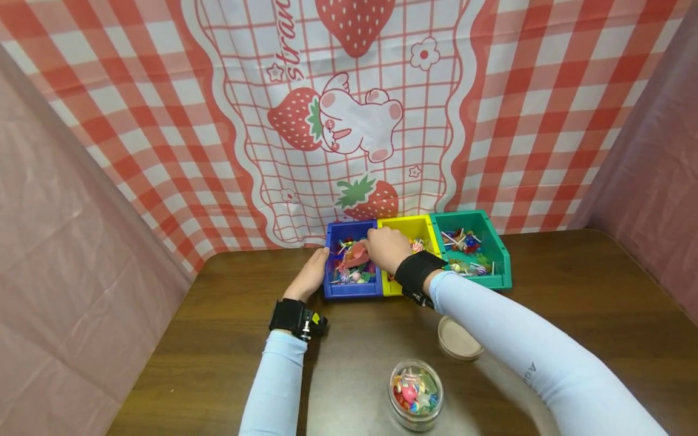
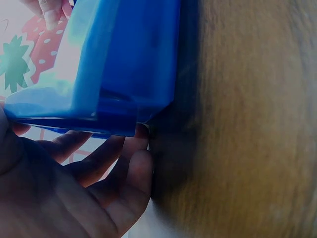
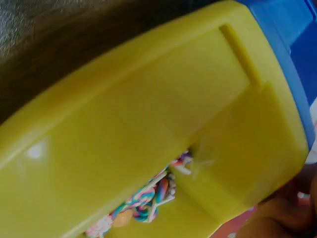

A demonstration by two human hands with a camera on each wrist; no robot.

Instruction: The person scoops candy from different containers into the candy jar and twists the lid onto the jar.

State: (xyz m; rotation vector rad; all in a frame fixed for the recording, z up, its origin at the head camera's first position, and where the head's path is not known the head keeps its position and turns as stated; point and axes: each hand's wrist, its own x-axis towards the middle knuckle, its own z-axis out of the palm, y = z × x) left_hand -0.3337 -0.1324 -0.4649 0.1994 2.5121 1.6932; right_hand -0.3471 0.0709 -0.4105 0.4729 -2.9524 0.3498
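Note:
My right hand (image 1: 388,248) holds a pink scoop (image 1: 354,254) by its handle end, reaching over the yellow bin. The scoop's bowl is down inside the blue bin (image 1: 353,290), among small colourful candy-like pieces (image 1: 357,277). At the blue bin's left side, my left hand (image 1: 311,275) grips the wall. In the left wrist view, bent fingers (image 2: 136,168) lie along its outside, their tips partly hidden. Right beneath the right wrist is the yellow bin (image 3: 148,119), with swirled lollipops (image 3: 143,196) in it.
A green bin (image 1: 498,254) with lollipops and candies adjoins the yellow one. Nearer me stands a clear jar (image 1: 416,418) filled with colourful pieces. A round lid (image 1: 460,338) lies by my right forearm. Behind the bins hangs a checked strawberry cloth (image 1: 523,121).

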